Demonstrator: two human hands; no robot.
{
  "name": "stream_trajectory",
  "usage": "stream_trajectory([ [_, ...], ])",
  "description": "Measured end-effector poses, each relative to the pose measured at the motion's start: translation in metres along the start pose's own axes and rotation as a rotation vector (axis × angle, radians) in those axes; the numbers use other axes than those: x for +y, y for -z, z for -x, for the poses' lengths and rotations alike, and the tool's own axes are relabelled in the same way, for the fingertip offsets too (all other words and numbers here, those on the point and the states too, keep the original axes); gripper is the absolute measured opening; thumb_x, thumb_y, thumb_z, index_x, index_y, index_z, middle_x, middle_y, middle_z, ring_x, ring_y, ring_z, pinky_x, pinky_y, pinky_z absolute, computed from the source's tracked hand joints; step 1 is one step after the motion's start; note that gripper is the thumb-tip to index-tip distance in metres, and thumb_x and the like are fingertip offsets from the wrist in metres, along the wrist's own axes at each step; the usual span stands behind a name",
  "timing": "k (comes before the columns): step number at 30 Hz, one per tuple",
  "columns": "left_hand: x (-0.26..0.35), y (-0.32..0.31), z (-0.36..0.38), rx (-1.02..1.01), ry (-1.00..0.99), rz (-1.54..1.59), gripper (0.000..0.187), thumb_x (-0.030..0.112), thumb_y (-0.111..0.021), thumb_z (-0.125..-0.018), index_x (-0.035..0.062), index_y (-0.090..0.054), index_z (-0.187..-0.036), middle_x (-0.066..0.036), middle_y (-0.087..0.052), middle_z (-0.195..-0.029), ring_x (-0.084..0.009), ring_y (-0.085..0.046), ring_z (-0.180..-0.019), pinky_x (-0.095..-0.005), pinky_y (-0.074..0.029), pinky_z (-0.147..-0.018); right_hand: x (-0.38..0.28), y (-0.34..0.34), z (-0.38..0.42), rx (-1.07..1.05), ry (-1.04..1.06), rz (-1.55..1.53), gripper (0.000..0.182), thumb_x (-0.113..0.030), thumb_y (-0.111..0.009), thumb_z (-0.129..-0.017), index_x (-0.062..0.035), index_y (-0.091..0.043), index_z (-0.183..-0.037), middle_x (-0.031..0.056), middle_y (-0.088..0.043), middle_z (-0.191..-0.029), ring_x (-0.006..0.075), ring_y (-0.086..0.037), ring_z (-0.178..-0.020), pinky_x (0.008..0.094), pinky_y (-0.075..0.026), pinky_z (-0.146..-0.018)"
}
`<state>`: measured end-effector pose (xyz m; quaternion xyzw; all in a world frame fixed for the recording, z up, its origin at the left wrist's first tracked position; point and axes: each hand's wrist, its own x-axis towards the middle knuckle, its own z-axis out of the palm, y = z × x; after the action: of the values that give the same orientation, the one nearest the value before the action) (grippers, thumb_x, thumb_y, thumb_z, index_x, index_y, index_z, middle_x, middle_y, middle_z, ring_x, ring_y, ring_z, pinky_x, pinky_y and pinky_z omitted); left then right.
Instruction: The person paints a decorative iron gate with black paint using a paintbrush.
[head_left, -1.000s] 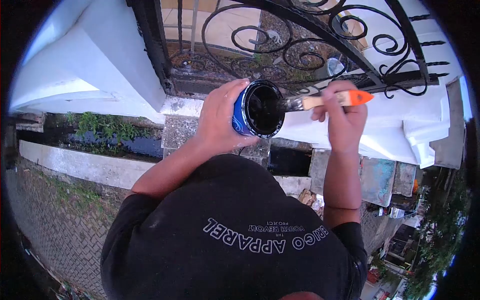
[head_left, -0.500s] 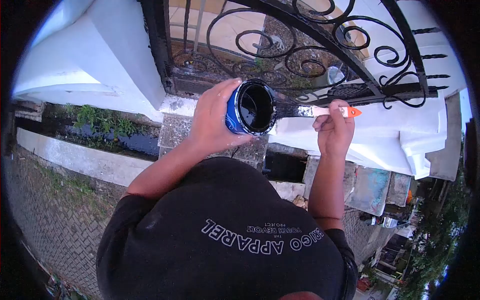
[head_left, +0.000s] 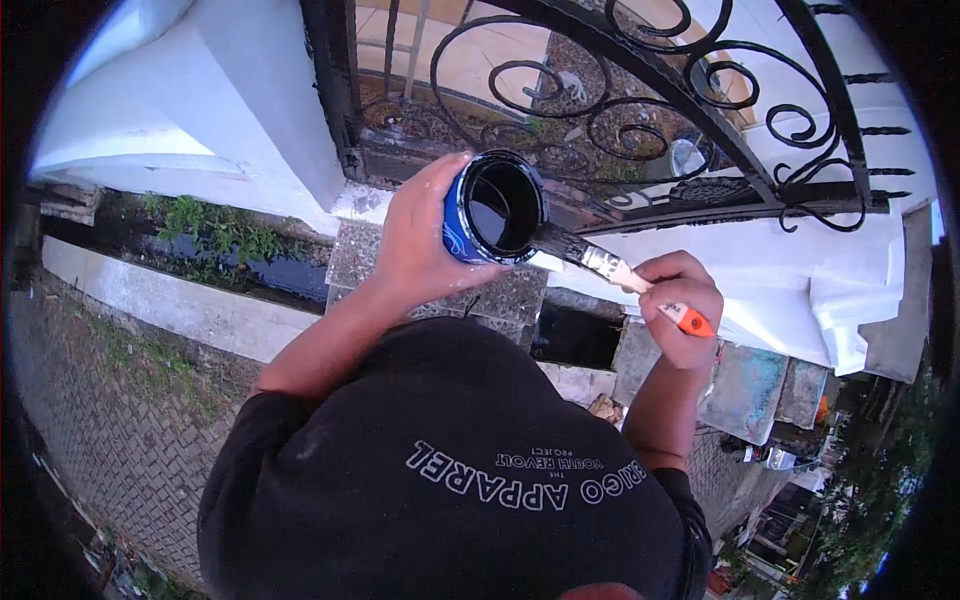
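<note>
My left hand [head_left: 418, 232] is wrapped round a blue paint can [head_left: 457, 222], its open mouth tilted toward me. Dark, glossy paint [head_left: 492, 222] shows inside, and black smears coat the rim. Between the fingers of my right hand [head_left: 683, 305] is a paintbrush [head_left: 612, 268] with an orange-tipped handle. Its black, paint-covered bristles meet the can's right rim, and the handle slants down to the right. Just beyond both hands stands a black wrought-iron gate [head_left: 680, 90] with scrolls.
White pillars [head_left: 245, 100] flank the gate. Below runs a drainage ditch [head_left: 250, 265] with green plants and a concrete edge [head_left: 180, 292]. Block paving [head_left: 130, 420] lies at the lower left. A pail [head_left: 687, 157] sits behind the gate bars.
My right hand has moved down, turning the brush from nearly level to slanted, bristles still at the can's rim. The can has shifted slightly left against the background.
</note>
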<state>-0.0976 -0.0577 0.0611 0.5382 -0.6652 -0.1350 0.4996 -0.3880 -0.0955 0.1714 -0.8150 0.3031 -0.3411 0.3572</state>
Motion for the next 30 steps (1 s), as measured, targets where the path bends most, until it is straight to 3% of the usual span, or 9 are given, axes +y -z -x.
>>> stream_trajectory([
  [2, -0.003, 0.001, 0.002, 0.040, 0.030, 0.060, 0.104, 0.034, -0.092, -0.051, 0.0030, -0.039, -0.135, -0.020, -0.050, -0.131, -0.0388, -0.052, -0.119, -0.0461, -0.041, -0.101, 0.022, -0.006, 0.015, 0.036, 0.011, -0.037, 0.013, -0.002, -0.066, -0.069, -0.0017, -0.068, -0.082, 0.0157, -0.065, -0.088, 0.0247, -0.065, -0.076, 0.0333, -0.051, -0.069],
  [5, -0.019, 0.003, 0.017, 0.033, 0.105, 0.196, 0.110, 0.036, -0.094, -0.052, 0.0000, -0.035, -0.138, -0.019, -0.051, -0.131, -0.0326, -0.052, -0.121, -0.0431, -0.041, -0.103, 0.058, -0.036, 0.025, 0.361, -0.031, -0.808, 0.021, -0.009, -0.059, -0.090, -0.0008, -0.061, -0.109, 0.0169, -0.065, -0.094, 0.0310, -0.068, -0.087, 0.0462, -0.058, -0.077],
  [8, -0.040, 0.012, 0.039, 0.006, 0.168, 0.307, 0.121, 0.034, -0.096, -0.052, -0.0010, -0.024, -0.143, -0.020, -0.048, -0.134, -0.0303, -0.050, -0.125, -0.0429, -0.039, -0.106, 0.088, -0.067, 0.022, 0.685, -0.199, -1.130, 0.025, -0.011, -0.053, -0.094, 0.0025, -0.058, -0.114, 0.0187, -0.065, -0.098, 0.0307, -0.068, -0.087, 0.0440, -0.058, -0.079],
  [14, -0.052, 0.067, 0.066, 0.020, 0.324, 0.295, 0.117, 0.025, -0.095, -0.052, -0.0004, -0.024, -0.141, -0.019, -0.046, -0.134, -0.0293, -0.050, -0.124, -0.0414, -0.040, -0.106, 0.130, -0.116, -0.064, 1.089, -0.191, -0.514, 0.019, -0.005, -0.059, -0.092, 0.0074, -0.063, -0.106, 0.0165, -0.067, -0.092, 0.0205, -0.068, -0.080, 0.0326, -0.058, -0.071],
  [18, -0.071, 0.109, 0.081, 0.036, 0.410, 0.225, 0.121, 0.025, -0.096, -0.051, 0.0000, -0.021, -0.143, -0.018, -0.046, -0.134, -0.0272, -0.049, -0.124, -0.0405, -0.040, -0.105, 0.155, -0.136, -0.121, 0.940, 0.137, 0.416, 0.014, -0.005, -0.068, -0.083, -0.0009, -0.070, -0.097, 0.0128, -0.070, -0.089, 0.0211, -0.068, -0.075, 0.0317, -0.054, -0.069],
  [22, -0.090, 0.141, 0.086, 0.050, 0.443, 0.176, 0.122, 0.027, -0.096, -0.052, 0.0011, -0.020, -0.144, -0.017, -0.044, -0.136, -0.0260, -0.047, -0.126, -0.0397, -0.040, -0.105, 0.131, -0.173, -0.140, 0.868, 0.130, 0.278, 0.017, -0.007, -0.071, -0.079, -0.0073, -0.072, -0.096, 0.0115, -0.070, -0.086, 0.0244, -0.068, -0.070, 0.0325, -0.054, -0.067],
  [24, -0.090, 0.152, 0.084, 0.040, 0.431, 0.138, 0.122, 0.027, -0.096, -0.053, 0.0015, -0.019, -0.144, -0.017, -0.043, -0.136, -0.0263, -0.047, -0.126, -0.0395, -0.040, -0.105, 0.163, -0.161, -0.135, 1.110, 0.141, 0.352, 0.018, -0.006, -0.069, -0.082, -0.0046, -0.071, -0.100, 0.0091, -0.071, -0.086, 0.0195, -0.068, -0.071, 0.0318, -0.054, -0.065],
  [26, -0.094, 0.156, 0.082, 0.097, 0.429, 0.172, 0.124, 0.028, -0.096, -0.052, 0.0016, -0.018, -0.145, -0.016, -0.043, -0.135, -0.0265, -0.047, -0.125, -0.0399, -0.039, -0.105, 0.173, -0.144, -0.125, 1.256, -0.229, -0.215, 0.014, -0.005, -0.061, -0.087, -0.0013, -0.071, -0.096, 0.0082, -0.072, -0.088, 0.0185, -0.069, -0.075, 0.0310, -0.053, -0.067],
  [30, -0.103, 0.159, 0.079, 0.099, 0.406, 0.140, 0.125, 0.028, -0.096, -0.051, 0.0018, -0.018, -0.145, -0.016, -0.043, -0.135, -0.0269, -0.047, -0.125, -0.0405, -0.039, -0.106, 0.170, -0.162, -0.135, 1.119, 0.033, 0.481, 0.012, -0.006, -0.062, -0.086, -0.0033, -0.071, -0.093, 0.0116, -0.070, -0.085, 0.0234, -0.069, -0.074, 0.0314, -0.053, -0.068],
])
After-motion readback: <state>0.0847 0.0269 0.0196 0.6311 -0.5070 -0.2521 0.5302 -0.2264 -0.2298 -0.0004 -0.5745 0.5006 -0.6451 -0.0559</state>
